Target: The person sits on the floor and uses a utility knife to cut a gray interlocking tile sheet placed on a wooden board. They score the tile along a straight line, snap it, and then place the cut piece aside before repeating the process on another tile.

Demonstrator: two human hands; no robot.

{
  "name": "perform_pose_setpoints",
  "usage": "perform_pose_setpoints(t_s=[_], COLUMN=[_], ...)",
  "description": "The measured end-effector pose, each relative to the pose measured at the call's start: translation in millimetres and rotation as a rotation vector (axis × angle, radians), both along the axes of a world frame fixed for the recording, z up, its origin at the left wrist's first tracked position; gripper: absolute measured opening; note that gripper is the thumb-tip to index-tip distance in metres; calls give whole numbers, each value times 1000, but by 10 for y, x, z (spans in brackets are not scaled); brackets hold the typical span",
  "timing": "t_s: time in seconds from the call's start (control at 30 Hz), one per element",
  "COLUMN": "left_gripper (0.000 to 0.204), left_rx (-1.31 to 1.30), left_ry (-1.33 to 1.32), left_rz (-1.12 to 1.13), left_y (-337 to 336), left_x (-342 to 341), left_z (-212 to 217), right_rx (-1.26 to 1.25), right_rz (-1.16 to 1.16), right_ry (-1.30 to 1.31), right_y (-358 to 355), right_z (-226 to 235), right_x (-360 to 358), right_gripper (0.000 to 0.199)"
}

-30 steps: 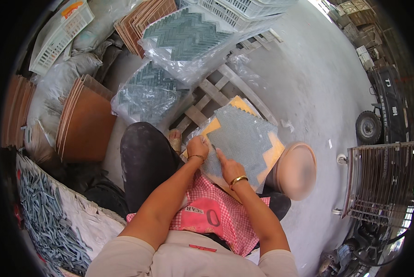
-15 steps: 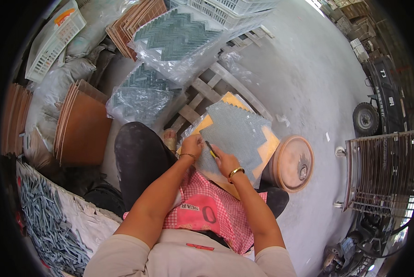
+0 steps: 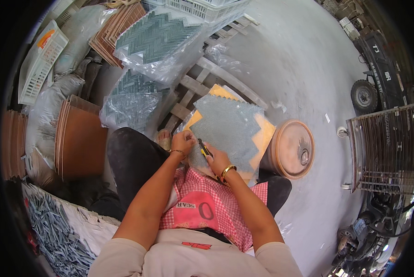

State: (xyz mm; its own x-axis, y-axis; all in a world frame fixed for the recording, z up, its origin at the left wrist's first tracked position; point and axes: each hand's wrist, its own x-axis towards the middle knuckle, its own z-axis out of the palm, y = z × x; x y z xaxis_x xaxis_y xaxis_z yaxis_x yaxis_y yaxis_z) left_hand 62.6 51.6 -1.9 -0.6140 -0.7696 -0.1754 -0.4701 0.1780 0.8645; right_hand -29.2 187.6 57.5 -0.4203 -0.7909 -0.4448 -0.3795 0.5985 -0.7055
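One knife (image 3: pixel 203 148) is held by the right hand (image 3: pixel 218 161), its length slanted forward-left toward the left hand (image 3: pixel 183 143), whose hold at the left edge of the mesh (image 3: pixel 227 121) cannot be told, the mesh being spread mostly ahead of both.

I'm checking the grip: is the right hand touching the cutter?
Touching. The head view shows the right hand wrapped around the yellow and black cutter.

Cutter (image 3: pixel 202 147) in right fingers (image 3: pixel 211 159)
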Motion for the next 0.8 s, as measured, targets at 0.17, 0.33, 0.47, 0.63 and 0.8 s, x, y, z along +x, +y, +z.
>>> perform_pose_setpoints(t_s=[0.17, 0.33, 0.47, 0.63, 0.8], left_gripper=[11, 9, 6, 6, 8], left_rx=[145, 51, 229, 95, 233], left_ry=[63, 34, 89, 10, 91], left_rz=[-4, -34, 11, -24, 45], left_y=[-16, -39, -67, -75, -135], left_x=[4, -12, -42, -15, -42], left_z=[44, 225, 296, 237, 132], right_rx=[27, -75, -58, -121, -84], right_rz=[-60, -45, -122, -70, -75], right_ry=[-53, 20, -17, 60, 56], right_y=[-76, 98, -125, 31, -75], right_z=[8, -190, -148, -194, -190], right_x=[56, 151, 227, 301, 349], right_gripper=[48, 48, 48, 48, 47])
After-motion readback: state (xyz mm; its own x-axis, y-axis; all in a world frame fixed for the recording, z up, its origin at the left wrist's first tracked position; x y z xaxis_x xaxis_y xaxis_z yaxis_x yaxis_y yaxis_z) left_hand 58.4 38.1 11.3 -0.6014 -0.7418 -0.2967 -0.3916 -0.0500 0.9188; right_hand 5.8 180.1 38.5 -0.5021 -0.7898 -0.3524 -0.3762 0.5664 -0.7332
